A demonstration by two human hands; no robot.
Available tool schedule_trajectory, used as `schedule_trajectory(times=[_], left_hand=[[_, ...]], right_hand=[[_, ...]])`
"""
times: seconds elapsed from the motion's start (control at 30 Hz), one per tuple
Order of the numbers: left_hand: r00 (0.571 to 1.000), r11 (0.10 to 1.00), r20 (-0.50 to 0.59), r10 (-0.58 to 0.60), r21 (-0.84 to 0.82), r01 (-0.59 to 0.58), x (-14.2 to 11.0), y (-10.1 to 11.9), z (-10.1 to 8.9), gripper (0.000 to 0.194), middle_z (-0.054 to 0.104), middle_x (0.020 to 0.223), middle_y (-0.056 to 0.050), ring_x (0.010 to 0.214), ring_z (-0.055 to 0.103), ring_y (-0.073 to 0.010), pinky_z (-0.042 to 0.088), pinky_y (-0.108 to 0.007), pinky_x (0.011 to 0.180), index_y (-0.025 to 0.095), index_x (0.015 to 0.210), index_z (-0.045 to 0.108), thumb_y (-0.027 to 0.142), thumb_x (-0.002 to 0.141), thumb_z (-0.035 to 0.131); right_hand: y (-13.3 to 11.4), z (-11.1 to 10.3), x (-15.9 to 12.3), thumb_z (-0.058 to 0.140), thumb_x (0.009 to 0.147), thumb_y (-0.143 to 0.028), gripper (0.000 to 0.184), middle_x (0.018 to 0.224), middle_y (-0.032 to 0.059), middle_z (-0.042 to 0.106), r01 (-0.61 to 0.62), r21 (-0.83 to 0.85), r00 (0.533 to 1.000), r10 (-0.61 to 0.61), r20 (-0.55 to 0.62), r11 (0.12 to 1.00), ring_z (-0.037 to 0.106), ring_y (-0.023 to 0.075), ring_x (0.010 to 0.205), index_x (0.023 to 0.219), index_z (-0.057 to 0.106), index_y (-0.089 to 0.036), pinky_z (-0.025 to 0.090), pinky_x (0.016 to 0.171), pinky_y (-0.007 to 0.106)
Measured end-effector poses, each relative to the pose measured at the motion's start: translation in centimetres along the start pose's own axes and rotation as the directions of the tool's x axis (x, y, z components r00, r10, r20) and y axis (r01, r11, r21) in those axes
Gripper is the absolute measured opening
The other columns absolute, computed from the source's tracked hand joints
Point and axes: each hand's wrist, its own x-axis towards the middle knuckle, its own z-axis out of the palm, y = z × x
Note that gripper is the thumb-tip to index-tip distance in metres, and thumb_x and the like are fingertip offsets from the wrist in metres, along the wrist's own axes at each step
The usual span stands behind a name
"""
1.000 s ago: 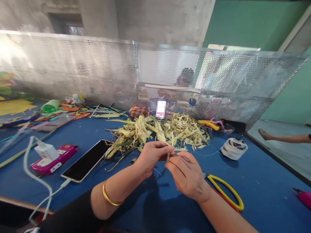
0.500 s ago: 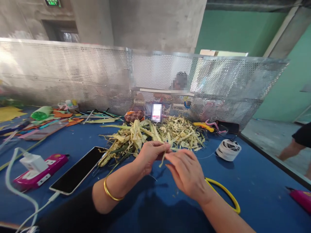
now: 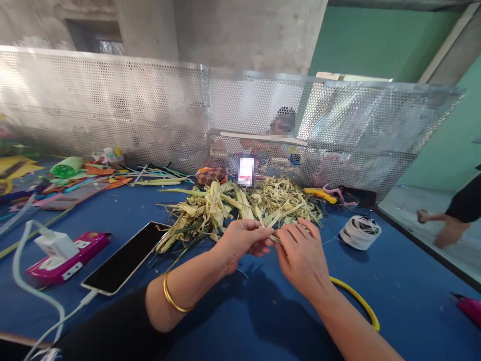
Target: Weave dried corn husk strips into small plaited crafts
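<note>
My left hand [image 3: 242, 244] pinches a pale strip of dried corn husk [image 3: 259, 216] between thumb and fingers. My right hand [image 3: 300, 255] meets it from the right, its fingers closed on the same strip, whose lower part is mostly hidden by the fingers. Behind the hands lies a heap of dried husks [image 3: 212, 208], with a pile of finer shreds [image 3: 285, 193] beside it. A thin white thread runs from a spool of white string [image 3: 359, 232] toward my right hand. Under my right forearm rests a yellow hoop [image 3: 363, 301], partly covered.
A phone [image 3: 124, 258] on a charging cable and a magenta power strip [image 3: 69, 258] lie at left on the blue table [image 3: 210, 321]. A lit screen [image 3: 246, 170] stands before a perforated metal partition [image 3: 161, 110]. Coloured scraps [image 3: 97, 170] sit back left; a person's leg [image 3: 456, 225] shows at right.
My right hand has turned, its fingers now folding over the strip close to my left fingertips. The strip's dangling end is no longer visible. The whole view has shifted slightly.
</note>
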Motion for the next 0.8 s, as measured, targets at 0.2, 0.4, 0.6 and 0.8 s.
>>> schedule_trajectory(times=[0.2, 0.4, 0.6, 0.8], left_hand=[[0.995, 0.997, -0.078, 0.061, 0.061, -0.056, 0.7, 0.0, -0.6, 0.03, 0.062, 0.057, -0.001, 0.048, 0.055, -0.0082, 0.042, -0.019, 0.047, 0.013, 0.067, 0.06, 0.04, 0.064, 0.074], [0.99, 0.995, -0.111, 0.082, 0.074, -0.074, 1.0, 0.3, -1.0, 0.028, 0.064, 0.057, -0.002, 0.049, 0.056, -0.0087, 0.042, -0.019, 0.049, 0.014, 0.068, 0.061, 0.038, 0.063, 0.075], [0.999, 0.992, 0.043, 0.028, 0.12, -0.033, 0.7, 0.1, -0.7, 0.037, 0.066, 0.061, -0.003, 0.051, 0.059, -0.0106, 0.044, -0.021, 0.049, 0.014, 0.069, 0.062, 0.048, 0.06, 0.075], [0.991, 0.986, 0.133, -0.032, 0.168, 0.009, 0.5, -0.7, -0.1, 0.047, 0.064, 0.057, -0.004, 0.049, 0.059, -0.0117, 0.044, -0.021, 0.047, 0.014, 0.072, 0.062, 0.06, 0.065, 0.066]], right_hand=[[-0.2, -0.3, 0.2, 0.04, 0.093, -0.02, 0.027, 0.063, 0.0018, 0.055, 0.058, 0.018, 0.998, -0.057, -0.014, 0.998, 0.049, 0.0166, 0.065, 0.071, 0.055, -0.018, 0.033, 0.087, 0.038], [-0.2, -0.5, 0.3, 0.036, 0.093, -0.02, 0.031, 0.061, 0.0012, 0.055, -0.033, 0.248, 0.999, 0.031, 0.013, 0.968, 0.048, 0.0152, 0.061, 0.066, 0.051, -0.018, 0.035, 0.081, 0.035], [1.1, 0.2, 0.2, 0.043, 0.089, -0.046, 0.037, 0.067, 0.0039, 0.064, -0.561, 0.593, 0.802, 0.556, 0.217, 0.578, 0.056, 0.0192, 0.068, 0.07, 0.061, -0.02, 0.039, 0.064, 0.03], [0.8, 0.9, 0.3, 0.062, 0.071, -0.051, 0.033, 0.063, 0.0003, 0.057, -0.668, 0.729, 0.657, 0.578, 0.483, 0.15, 0.05, 0.0168, 0.066, 0.064, 0.058, -0.018, 0.037, 0.061, 0.027]])
